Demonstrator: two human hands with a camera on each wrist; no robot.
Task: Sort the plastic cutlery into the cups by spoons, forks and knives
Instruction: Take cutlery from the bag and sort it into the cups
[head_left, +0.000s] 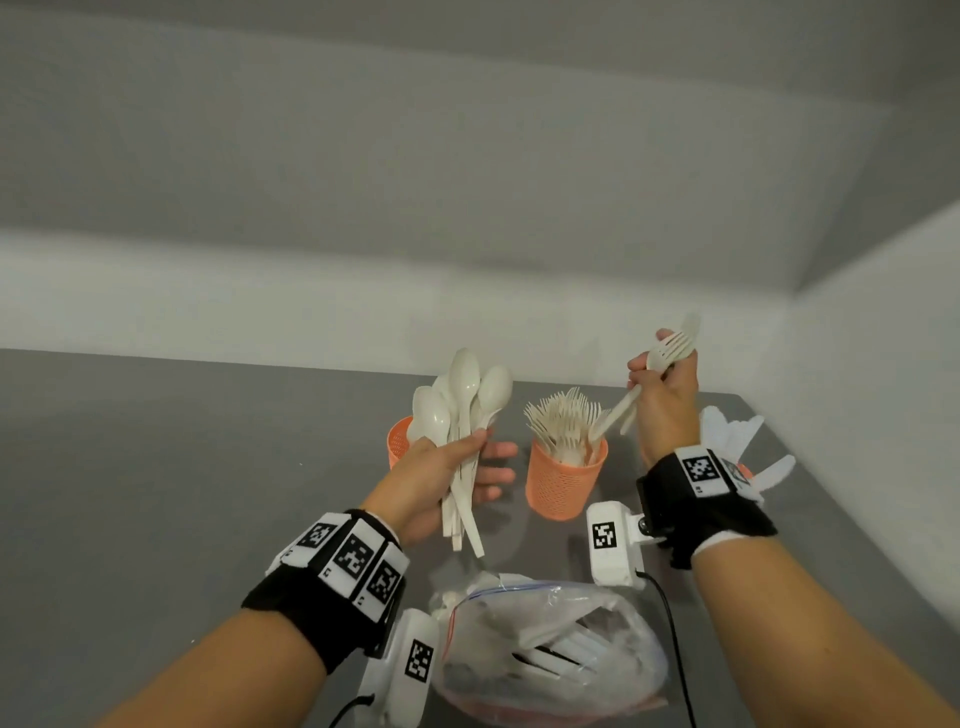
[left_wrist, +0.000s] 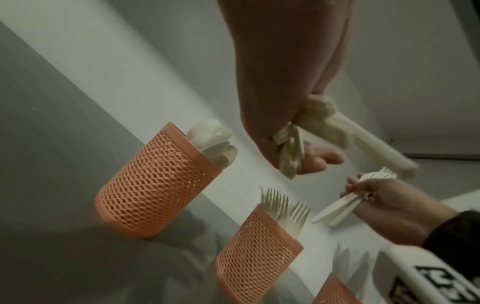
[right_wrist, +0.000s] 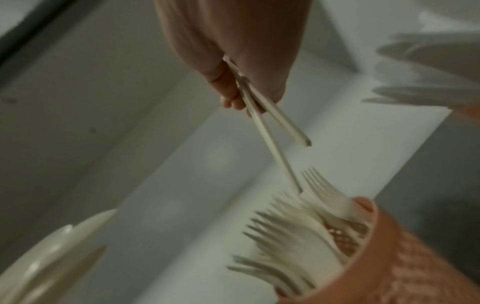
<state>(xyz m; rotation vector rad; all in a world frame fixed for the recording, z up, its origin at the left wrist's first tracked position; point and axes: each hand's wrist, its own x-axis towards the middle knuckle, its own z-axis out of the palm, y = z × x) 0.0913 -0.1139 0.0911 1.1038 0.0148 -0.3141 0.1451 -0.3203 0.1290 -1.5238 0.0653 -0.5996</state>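
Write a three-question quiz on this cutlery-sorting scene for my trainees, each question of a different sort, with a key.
1. True or false: the left hand holds a bunch of spoons.
2. The right hand holds: A) forks, B) knives, C) nothing.
3. Fill in: the middle cup on the table holds ____.

Key: 1 true. 2 A. 3 forks.
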